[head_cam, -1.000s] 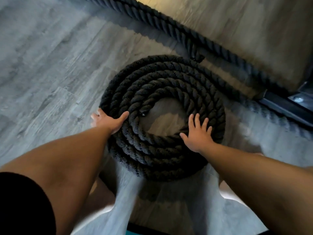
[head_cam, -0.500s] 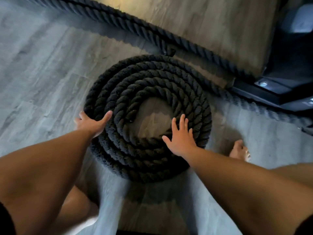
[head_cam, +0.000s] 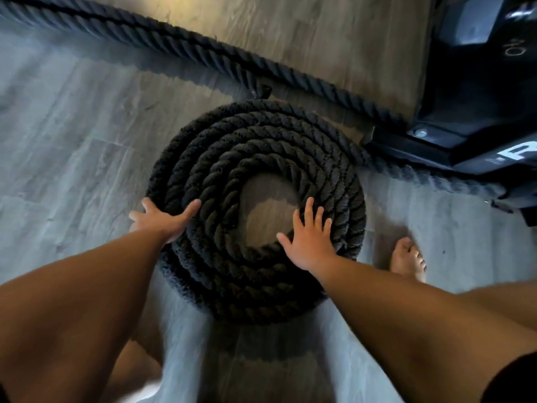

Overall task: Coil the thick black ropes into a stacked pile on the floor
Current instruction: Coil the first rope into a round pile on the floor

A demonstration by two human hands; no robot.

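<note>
A thick black rope lies wound into a flat round coil (head_cam: 255, 146) of several rings on the wood-look floor, with a bare patch of floor at its centre. My left hand (head_cam: 162, 221) rests flat on the coil's left outer edge, thumb lying across the rings and fingers spread over the rim. My right hand (head_cam: 309, 239) presses flat on the lower right rings, fingers straight and pointing away from me. A second stretch of the black rope (head_cam: 180, 45) runs straight across the floor behind the coil, from upper left toward the right.
A black metal machine base (head_cam: 465, 132) stands at the right, close to the coil's far right side, and the rope passes along it. My bare right foot (head_cam: 408, 260) is planted just right of the coil. Open floor (head_cam: 64, 135) spreads to the left.
The view has shifted right and downward, bringing the machine base and my foot into sight. Both hands stay flat on the coil in nearly the same places.
</note>
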